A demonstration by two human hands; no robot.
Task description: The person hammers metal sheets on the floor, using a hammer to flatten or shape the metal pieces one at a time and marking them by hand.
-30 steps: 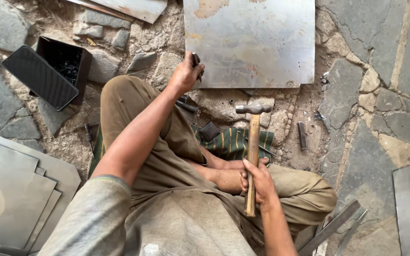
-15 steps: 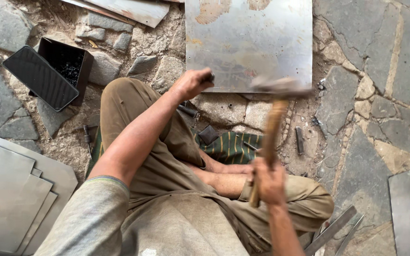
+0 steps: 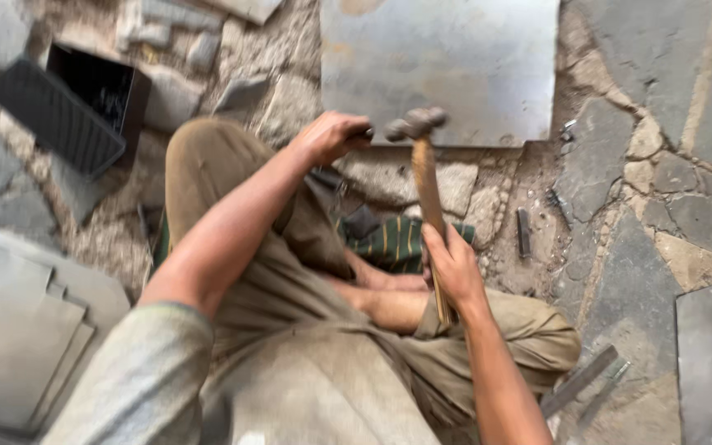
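Note:
I sit cross-legged on a stone floor. My right hand (image 3: pixel 453 265) grips the wooden handle of a hammer (image 3: pixel 423 177), whose metal head is down next to my left hand. My left hand (image 3: pixel 329 135) is closed around a small dark tool, probably a chisel or punch (image 3: pixel 363 132), held at the near edge of a flat grey metal sheet (image 3: pixel 447 66) that lies in front of me. The tool's tip is hidden by my fingers.
A black plastic box with its lid (image 3: pixel 72 103) lies at the upper left. Stacked grey metal sheets (image 3: pixel 18 321) rest at the lower left. Small metal bits (image 3: pixel 523 232) and flat strips (image 3: pixel 580 381) lie on the stones to the right. A striped cloth (image 3: pixel 393 241) is under my legs.
The hammer rose and swung forward, and its head now sits down beside my left hand. My left hand has shifted slightly along the sheet's near edge.

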